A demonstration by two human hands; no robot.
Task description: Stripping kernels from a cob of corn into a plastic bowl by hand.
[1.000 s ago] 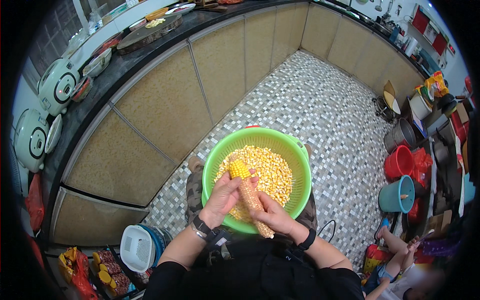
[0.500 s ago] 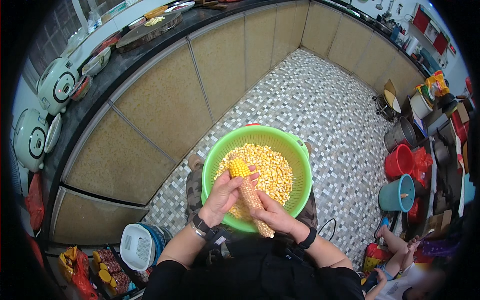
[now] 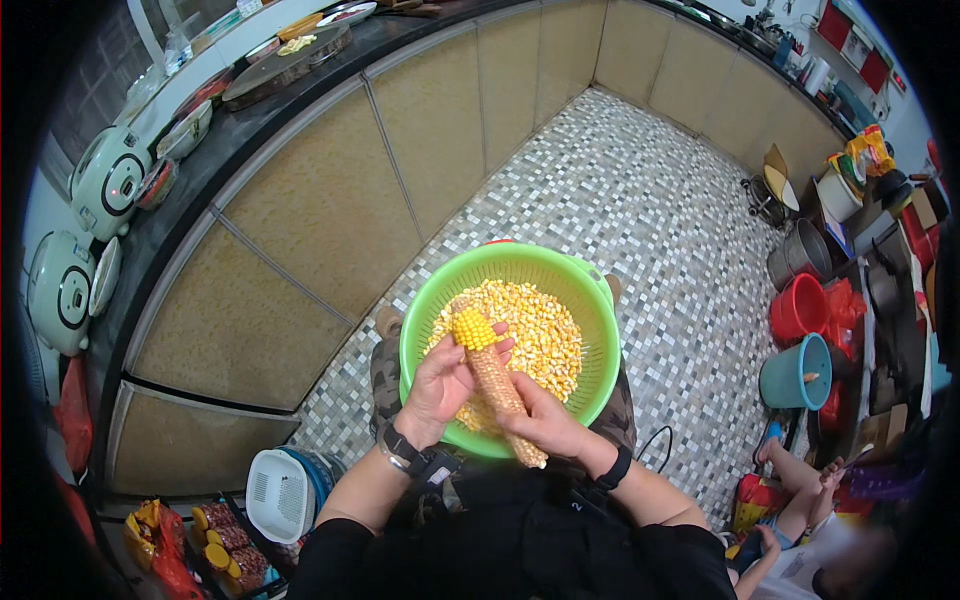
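Note:
A corn cob [image 3: 490, 380], mostly stripped, with yellow kernels at its upper end, slants over a green colander [image 3: 590, 310] of loose kernels [image 3: 530, 330]. My left hand [image 3: 440, 385] grips the cob's upper part, fingers curling round just below and beside the yellow patch. My right hand [image 3: 545, 420] is closed on the lower, bare part, thumb across it. The colander sits between my knees.
A dark counter along the left holds two rice cookers [image 3: 105, 185] and a chopping board [image 3: 285, 70]. Basins [image 3: 280, 490] stand at lower left; buckets [image 3: 795, 370] and clutter line the right. Another person's legs [image 3: 795, 475] and hands show at the lower right.
The colander, cob and both my hands appear slightly higher in the picture, as does the whole kitchen behind them. My grip on the cob looks much the same.

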